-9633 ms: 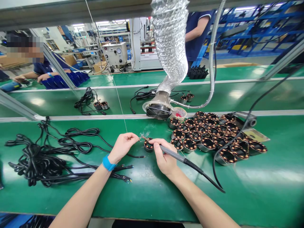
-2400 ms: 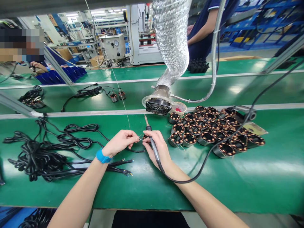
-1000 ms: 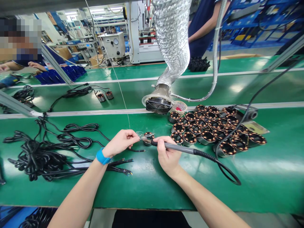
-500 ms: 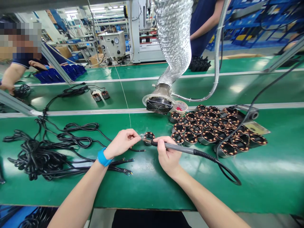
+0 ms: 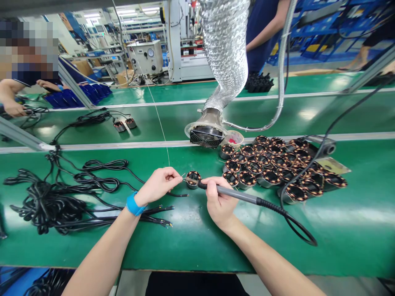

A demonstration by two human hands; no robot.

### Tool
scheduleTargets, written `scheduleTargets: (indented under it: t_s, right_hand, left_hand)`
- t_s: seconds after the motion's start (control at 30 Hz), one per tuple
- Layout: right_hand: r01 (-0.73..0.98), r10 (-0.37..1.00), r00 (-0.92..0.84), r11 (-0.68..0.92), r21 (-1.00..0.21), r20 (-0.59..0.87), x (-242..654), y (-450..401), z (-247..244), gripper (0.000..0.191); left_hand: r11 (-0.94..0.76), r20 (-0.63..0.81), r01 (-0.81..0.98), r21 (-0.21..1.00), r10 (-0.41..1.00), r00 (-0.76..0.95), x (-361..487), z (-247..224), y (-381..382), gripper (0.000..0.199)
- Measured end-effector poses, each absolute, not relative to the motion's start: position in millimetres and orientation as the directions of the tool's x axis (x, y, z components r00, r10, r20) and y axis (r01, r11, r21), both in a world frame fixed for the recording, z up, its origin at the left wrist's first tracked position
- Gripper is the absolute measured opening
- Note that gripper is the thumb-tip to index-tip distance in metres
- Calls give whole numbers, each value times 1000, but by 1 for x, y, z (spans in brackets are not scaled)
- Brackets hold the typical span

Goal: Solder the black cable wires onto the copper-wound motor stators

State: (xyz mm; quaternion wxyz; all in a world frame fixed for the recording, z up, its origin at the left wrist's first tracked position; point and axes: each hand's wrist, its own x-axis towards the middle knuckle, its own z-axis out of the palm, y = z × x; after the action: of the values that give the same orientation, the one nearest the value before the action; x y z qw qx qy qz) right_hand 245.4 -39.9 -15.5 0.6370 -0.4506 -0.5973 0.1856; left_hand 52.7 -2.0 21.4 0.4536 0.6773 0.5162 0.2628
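Observation:
My right hand (image 5: 220, 205) is wrapped round the grey handle of a soldering iron (image 5: 239, 193), its tip pointing left over a small motor stator (image 5: 193, 186) with copper windings. The stator stands upright on the green bench between my hands. My left hand (image 5: 162, 183), with a blue wristband (image 5: 134, 204), pinches a thin solder wire (image 5: 161, 123) that comes down from above. The short wire end sticks out from the fingertips close to the iron's tip. Whether wire and tip touch is too small to tell.
Several stators (image 5: 268, 176) stand grouped at right. Bundled black cables (image 5: 46, 205) lie at left. A fume extractor (image 5: 206, 135) hangs ahead on a foil duct (image 5: 226, 49). The iron's cord (image 5: 339, 115) loops at right. A co-worker's hand (image 5: 15, 107) is at far left.
The soldering iron has drawn back slightly to the right, and my left hand has hardly moved. Two stators with cables on the rear surface have shifted left. The co-worker's hand has moved.

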Motion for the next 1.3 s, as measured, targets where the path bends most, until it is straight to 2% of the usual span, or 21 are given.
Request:
scheduleTargets:
  t_s: [1.3]
  right_hand:
    - [337, 776, 148, 543, -769, 613, 245, -40, -16, 14]
  left_hand:
    - [-3, -174, 454, 891, 921, 348, 55, 27, -3, 29]
